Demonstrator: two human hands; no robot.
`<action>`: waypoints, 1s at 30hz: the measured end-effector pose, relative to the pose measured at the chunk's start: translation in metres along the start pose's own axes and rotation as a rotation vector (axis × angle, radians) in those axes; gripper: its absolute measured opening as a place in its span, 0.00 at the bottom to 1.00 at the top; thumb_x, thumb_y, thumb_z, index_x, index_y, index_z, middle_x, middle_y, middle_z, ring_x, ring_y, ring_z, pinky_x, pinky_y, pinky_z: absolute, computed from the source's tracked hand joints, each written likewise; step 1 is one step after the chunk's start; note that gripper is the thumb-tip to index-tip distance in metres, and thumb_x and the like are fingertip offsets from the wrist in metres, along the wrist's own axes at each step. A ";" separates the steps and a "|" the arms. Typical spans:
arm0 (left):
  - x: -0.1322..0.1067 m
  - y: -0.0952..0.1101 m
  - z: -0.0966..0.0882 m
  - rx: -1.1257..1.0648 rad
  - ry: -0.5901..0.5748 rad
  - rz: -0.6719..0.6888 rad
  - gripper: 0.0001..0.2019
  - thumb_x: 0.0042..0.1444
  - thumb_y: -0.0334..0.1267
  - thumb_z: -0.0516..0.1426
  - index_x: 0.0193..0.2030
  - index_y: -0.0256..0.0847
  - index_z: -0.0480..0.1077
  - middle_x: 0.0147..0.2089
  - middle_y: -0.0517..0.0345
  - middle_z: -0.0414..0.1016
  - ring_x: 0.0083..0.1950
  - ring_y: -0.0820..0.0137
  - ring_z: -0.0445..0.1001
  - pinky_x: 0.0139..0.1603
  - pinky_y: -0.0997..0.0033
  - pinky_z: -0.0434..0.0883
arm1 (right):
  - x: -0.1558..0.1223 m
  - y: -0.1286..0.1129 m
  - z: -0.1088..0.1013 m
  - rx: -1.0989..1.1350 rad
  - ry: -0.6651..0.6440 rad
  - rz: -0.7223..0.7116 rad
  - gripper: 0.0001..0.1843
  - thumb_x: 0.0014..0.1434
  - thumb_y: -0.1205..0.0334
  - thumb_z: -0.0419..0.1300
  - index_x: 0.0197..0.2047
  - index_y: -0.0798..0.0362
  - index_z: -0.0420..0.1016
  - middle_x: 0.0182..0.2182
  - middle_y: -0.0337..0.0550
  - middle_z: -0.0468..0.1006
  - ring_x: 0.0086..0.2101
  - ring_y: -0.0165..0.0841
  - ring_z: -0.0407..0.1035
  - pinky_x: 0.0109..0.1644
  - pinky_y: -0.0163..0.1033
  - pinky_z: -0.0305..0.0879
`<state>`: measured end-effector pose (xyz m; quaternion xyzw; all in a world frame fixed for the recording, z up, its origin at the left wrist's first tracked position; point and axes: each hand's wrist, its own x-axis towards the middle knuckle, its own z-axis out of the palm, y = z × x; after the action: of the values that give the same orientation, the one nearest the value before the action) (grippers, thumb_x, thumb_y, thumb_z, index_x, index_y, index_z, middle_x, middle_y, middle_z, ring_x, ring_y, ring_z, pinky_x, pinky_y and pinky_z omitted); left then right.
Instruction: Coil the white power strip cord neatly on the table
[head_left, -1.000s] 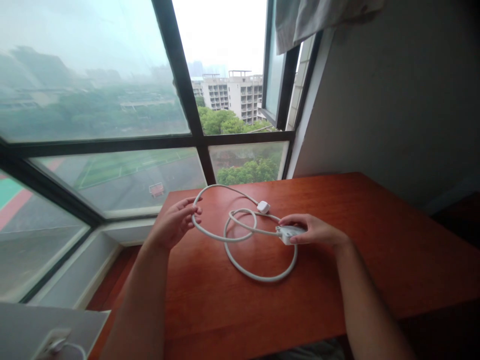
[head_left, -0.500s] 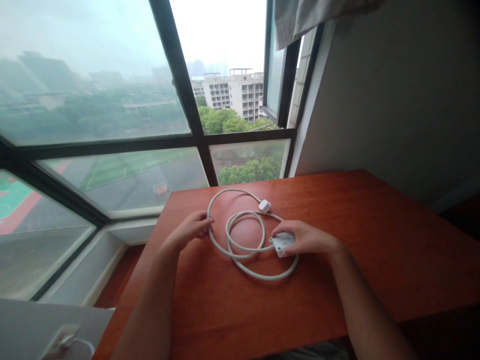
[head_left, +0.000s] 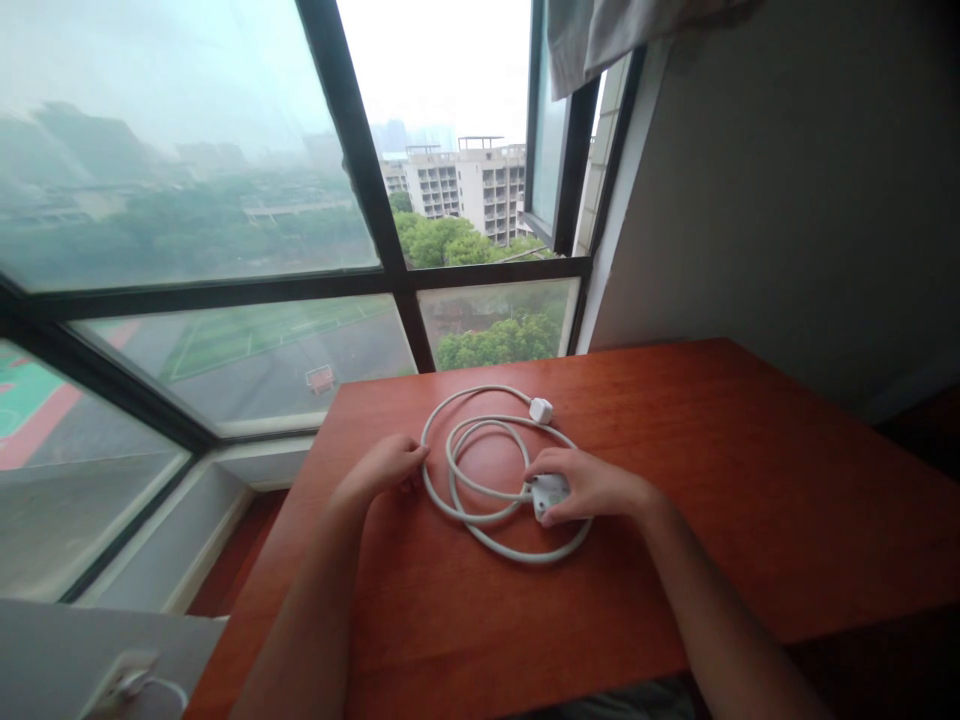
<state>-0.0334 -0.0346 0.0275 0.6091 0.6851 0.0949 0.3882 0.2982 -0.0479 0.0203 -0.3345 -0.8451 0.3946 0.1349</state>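
Observation:
A white cable [head_left: 480,520] lies coiled in loops on the red-brown wooden table [head_left: 675,480]. My left hand [head_left: 386,468] rests on the table at the coil's left edge, fingers curled onto the cable. My right hand [head_left: 589,485] is closed over the white adapter block [head_left: 550,493] at the coil's right side, pressing it onto the table. The cable's small white plug [head_left: 541,410] lies at the far side of the coil, free of both hands.
A large dark-framed window [head_left: 360,200] runs behind and left of the table. A grey wall [head_left: 787,180] stands on the right. At the bottom left a white wall socket [head_left: 120,685] has another cord plugged in. Cloth [head_left: 622,35] hangs at the top.
My left hand came down from holding the cable's loop in the air and brought it to the table. My right hand slid the adapter left, tightening the coil.

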 end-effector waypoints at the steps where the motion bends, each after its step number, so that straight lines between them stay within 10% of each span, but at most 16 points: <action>1: 0.001 -0.001 0.000 0.020 0.004 -0.003 0.19 0.50 0.51 0.52 0.17 0.39 0.67 0.18 0.52 0.73 0.20 0.67 0.71 0.22 0.73 0.64 | -0.001 -0.001 -0.001 0.011 -0.020 0.001 0.31 0.43 0.51 0.71 0.51 0.50 0.76 0.45 0.43 0.78 0.44 0.39 0.71 0.50 0.39 0.65; 5: 0.004 -0.005 -0.003 0.114 0.056 -0.003 0.18 0.50 0.50 0.52 0.18 0.39 0.68 0.19 0.52 0.74 0.20 0.67 0.71 0.22 0.73 0.62 | -0.002 -0.003 -0.005 0.079 -0.008 0.007 0.24 0.48 0.49 0.67 0.47 0.51 0.78 0.41 0.42 0.80 0.41 0.37 0.72 0.44 0.37 0.67; 12: 0.004 0.005 -0.002 0.472 0.419 0.027 0.19 0.57 0.50 0.49 0.27 0.40 0.71 0.31 0.48 0.77 0.32 0.62 0.74 0.29 0.71 0.61 | -0.003 0.028 -0.018 -0.197 0.567 0.388 0.16 0.58 0.49 0.56 0.31 0.52 0.77 0.30 0.45 0.80 0.31 0.35 0.72 0.34 0.37 0.61; 19: 0.009 0.026 0.030 0.507 0.548 0.226 0.17 0.61 0.46 0.50 0.47 0.37 0.71 0.47 0.44 0.72 0.48 0.60 0.71 0.47 0.66 0.66 | -0.002 0.045 -0.012 -0.369 0.386 0.494 0.06 0.54 0.63 0.58 0.29 0.52 0.75 0.28 0.44 0.79 0.30 0.34 0.71 0.31 0.35 0.55; 30: 0.026 0.012 0.036 0.419 0.555 0.211 0.20 0.60 0.48 0.51 0.53 0.38 0.68 0.52 0.45 0.71 0.54 0.58 0.70 0.54 0.63 0.65 | 0.027 0.053 0.012 -0.457 0.590 0.553 0.06 0.55 0.61 0.57 0.29 0.51 0.74 0.27 0.42 0.79 0.29 0.32 0.70 0.30 0.34 0.50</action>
<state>0.0002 -0.0204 -0.0009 0.6938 0.7024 0.1534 0.0423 0.2969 -0.0123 -0.0283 -0.6663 -0.7151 0.1076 0.1821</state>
